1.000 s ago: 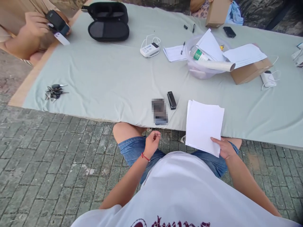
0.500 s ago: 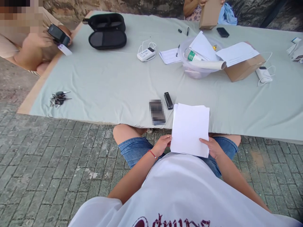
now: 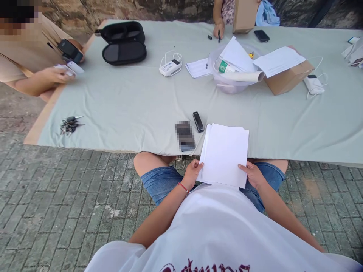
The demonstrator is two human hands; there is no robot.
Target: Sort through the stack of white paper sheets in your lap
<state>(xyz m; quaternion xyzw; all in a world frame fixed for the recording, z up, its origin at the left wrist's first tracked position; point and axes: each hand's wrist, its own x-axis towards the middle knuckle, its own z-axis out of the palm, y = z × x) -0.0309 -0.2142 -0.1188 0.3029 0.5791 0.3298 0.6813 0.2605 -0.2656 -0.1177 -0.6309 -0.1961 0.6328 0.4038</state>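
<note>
A loose stack of white paper sheets (image 3: pixel 224 155) lies between my hands, its far part over the table edge and its near edge by my shirt. My left hand (image 3: pixel 193 173) grips the stack's left edge, thumb on top. On the right edge, my right hand (image 3: pixel 252 173) holds the sheets with its thumb on top; the fingers beneath are hidden. The sheets are slightly uneven along the left side. Just beyond the stack, to the left, lie a black stapler (image 3: pixel 198 121) and a blurred-out dark flat object (image 3: pixel 185 136).
On the cloth-covered table (image 3: pixel 127 105) are keys (image 3: pixel 70 124), an open black case (image 3: pixel 124 49), a white corded device (image 3: pixel 171 67), a plastic basin (image 3: pixel 227 85) with papers and a cardboard box (image 3: pixel 286 81). One person (image 3: pixel 36 75) handles devices at left; another person's hand (image 3: pixel 218 32) shows opposite.
The stack has shifted slightly left, and its left edge looks more fanned. My left thumb now rests on top. The person opposite has reached down to a pen; the person at left has moved a hand.
</note>
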